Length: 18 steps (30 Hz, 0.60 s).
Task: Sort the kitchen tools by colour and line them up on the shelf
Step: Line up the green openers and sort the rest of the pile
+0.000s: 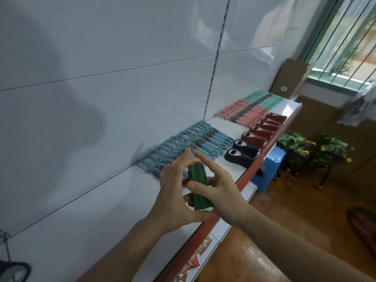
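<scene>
Two hands — left hand (173, 186), right hand (221, 192) — grip one green bundle (198, 188); two black openers (242, 154) on the shelf (227, 171).

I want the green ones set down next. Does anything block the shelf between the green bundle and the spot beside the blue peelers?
Nothing visible does. The green bundle, gripped by the left hand and right hand, hangs over bare shelf just short of the blue peelers.
</scene>
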Each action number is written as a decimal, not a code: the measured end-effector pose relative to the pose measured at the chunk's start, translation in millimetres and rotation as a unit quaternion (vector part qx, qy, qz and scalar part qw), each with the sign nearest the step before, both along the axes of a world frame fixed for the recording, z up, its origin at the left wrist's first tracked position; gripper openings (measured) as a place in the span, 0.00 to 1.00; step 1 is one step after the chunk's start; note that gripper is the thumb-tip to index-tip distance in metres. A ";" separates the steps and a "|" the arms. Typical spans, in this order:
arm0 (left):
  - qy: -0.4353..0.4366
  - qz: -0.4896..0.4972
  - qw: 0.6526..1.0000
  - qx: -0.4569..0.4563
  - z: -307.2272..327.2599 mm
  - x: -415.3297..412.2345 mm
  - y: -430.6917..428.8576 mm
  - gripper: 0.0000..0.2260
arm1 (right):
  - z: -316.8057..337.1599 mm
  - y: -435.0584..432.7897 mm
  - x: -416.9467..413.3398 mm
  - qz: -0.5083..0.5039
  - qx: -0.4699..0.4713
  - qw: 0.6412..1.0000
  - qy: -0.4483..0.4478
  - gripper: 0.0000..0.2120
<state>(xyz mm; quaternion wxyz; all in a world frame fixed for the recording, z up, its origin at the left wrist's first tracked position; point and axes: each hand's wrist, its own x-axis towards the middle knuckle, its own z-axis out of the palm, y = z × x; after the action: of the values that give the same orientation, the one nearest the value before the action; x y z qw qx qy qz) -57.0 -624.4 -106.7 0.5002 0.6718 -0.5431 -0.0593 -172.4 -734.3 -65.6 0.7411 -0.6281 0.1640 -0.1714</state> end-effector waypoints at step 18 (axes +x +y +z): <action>-0.235 -0.027 0.954 0.186 -11.8 28.6 -12.8 0.19 | 8.2 -139.1 33.3 0.176 -0.679 0.641 0.310 0.23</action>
<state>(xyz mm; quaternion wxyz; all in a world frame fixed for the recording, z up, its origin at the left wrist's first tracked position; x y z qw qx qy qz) -28.4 -637.1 -118.5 0.2231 0.7327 -0.6428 -0.0133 -139.1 -873.4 -57.4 0.0279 -0.9883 0.1078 0.1038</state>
